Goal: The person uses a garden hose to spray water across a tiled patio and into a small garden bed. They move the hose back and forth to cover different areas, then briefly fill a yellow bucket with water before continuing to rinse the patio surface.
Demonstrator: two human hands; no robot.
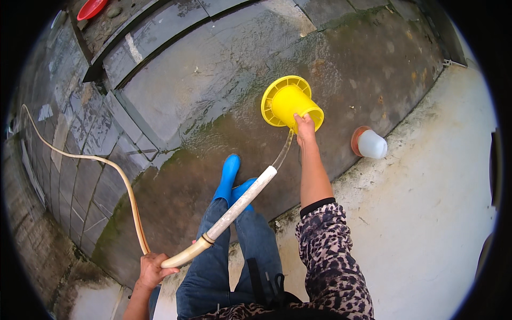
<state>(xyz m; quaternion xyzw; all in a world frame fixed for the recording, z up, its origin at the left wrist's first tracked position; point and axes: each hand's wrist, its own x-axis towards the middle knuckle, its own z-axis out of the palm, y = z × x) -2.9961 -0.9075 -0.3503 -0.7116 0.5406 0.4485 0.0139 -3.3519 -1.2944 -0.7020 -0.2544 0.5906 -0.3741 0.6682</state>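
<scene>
My left hand (154, 269) grips a cream hose (186, 255) low by my left leg. A white pipe (242, 203) is fitted to the hose's end, and a stream of water (283, 150) runs from its mouth. That water strikes the near side of a yellow plastic poultry feeder (294, 103). My right hand (305, 127) holds the feeder by its narrower end, off the ground, with the slotted, flanged end tilted up and away to the left. Most of my left fingers are hidden behind the hose.
Wet stone paving (192, 76) spreads ahead, with raised slab edges at the left. A white poultry drinker with a reddish base (372, 143) stands by a pale wall (420, 192) at right. The hose trails off far left. A red basin (91, 9) lies at top left. My blue boots (231, 170) stand below.
</scene>
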